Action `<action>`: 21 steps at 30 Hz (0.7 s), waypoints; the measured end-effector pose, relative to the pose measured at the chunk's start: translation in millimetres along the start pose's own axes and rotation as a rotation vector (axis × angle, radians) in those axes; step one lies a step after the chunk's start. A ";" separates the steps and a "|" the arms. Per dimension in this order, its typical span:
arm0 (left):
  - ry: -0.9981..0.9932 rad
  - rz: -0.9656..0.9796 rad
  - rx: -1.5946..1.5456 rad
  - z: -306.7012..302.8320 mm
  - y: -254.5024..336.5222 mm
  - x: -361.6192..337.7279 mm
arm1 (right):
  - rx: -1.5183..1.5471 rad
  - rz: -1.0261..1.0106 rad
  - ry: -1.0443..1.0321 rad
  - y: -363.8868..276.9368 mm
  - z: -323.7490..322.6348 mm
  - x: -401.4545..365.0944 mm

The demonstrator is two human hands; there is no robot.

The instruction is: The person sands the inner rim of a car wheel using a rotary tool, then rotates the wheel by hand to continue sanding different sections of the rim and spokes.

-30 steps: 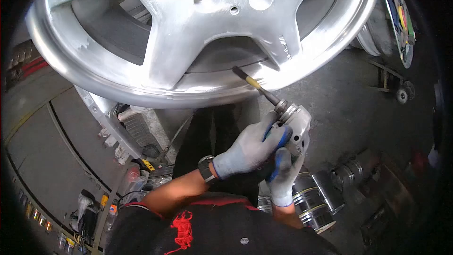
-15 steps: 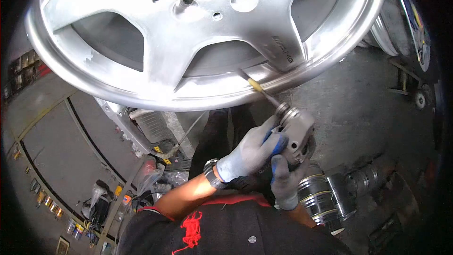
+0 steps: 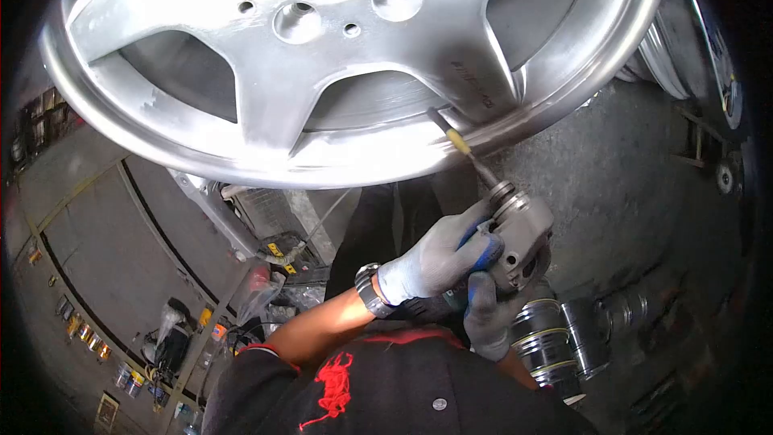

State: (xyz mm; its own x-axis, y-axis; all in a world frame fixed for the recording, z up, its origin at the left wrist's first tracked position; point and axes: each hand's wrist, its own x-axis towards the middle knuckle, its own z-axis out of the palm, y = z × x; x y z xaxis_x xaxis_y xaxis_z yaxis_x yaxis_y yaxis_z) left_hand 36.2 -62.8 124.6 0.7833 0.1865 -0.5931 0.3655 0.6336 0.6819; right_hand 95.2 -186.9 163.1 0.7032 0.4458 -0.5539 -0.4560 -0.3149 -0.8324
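A large silver alloy wheel (image 3: 270, 113) with wide spokes fills the upper view, tilted toward me. Both my gloved hands hold a grey power grinder (image 3: 522, 229), fitted with a long thin shaft that has a yellow band (image 3: 457, 142). The shaft's dark tip overlaps the wheel's inner rim, beside the spoke with small lettering. My left hand (image 3: 443, 254), with a watch on the wrist, wraps its fingers over the grinder's head. Lower down, my right hand (image 3: 489, 318) is closed around the grinder's body, which hides part of its fingers.
Shiny metal wheel barrels (image 3: 543, 338) stand on the floor at lower right. More rims (image 3: 664, 64) lean at the right edge. A clear plastic bag (image 3: 258, 294), a cable and small bottles (image 3: 88, 338) lie to the left. A metal stand (image 3: 213, 201) shows below the wheel.
Both hands and the grinder have moved a little to the right, and the shaft's tip sits closer to the lettered spoke. The wheel appears slightly further left in view.
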 end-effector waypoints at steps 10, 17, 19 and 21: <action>0.184 0.070 0.110 -32.3 -21.3 -41.8 | 0.004 -0.037 -0.193 31.7 23.4 -10.9; 0.279 0.206 0.121 -41.8 -21.0 -58.8 | -0.054 -0.061 -0.310 29.0 39.6 -11.0; 0.206 0.134 0.210 -43.9 -15.2 -55.8 | -0.147 -0.076 -0.302 23.8 36.5 -9.9; 0.216 0.163 0.238 -33.0 -8.2 -45.0 | -0.052 -0.031 -0.240 34.9 26.6 -15.4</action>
State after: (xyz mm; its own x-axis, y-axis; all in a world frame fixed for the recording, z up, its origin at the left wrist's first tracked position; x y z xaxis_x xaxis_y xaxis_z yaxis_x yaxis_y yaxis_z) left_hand -18.6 -51.6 131.6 0.7255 0.4412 -0.5281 0.3715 0.3948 0.8403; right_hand 54.0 -182.4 142.2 0.5641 0.6402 -0.5215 -0.4026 -0.3381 -0.8506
